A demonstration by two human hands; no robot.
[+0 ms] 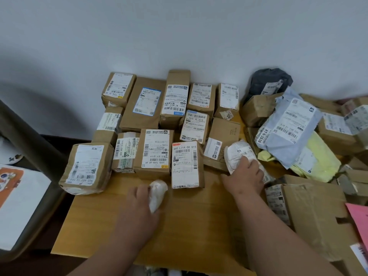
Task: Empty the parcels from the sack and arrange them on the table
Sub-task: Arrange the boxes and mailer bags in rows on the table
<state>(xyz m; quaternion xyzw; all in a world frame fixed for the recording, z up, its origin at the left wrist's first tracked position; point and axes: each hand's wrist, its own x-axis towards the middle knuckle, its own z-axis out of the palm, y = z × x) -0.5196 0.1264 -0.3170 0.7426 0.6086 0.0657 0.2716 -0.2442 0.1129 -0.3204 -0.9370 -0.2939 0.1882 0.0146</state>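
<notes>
A person's left hand (pixel 139 198) curls its fingers around a small white packet (pixel 158 193) resting on the wooden surface (pixel 191 222), while the right hand (pixel 246 177) grips a larger white packet (pixel 238 154) beside rows of brown labelled boxes (pixel 154 150). To the right, a grey mailing bag (pixel 288 132) tops a loose heap of parcels.

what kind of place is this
Probably a parcel sorting spot in a plain room: labelled cardboard boxes in rows on a wooden table, mailer bags heaped beside, against a bare wall.
</notes>
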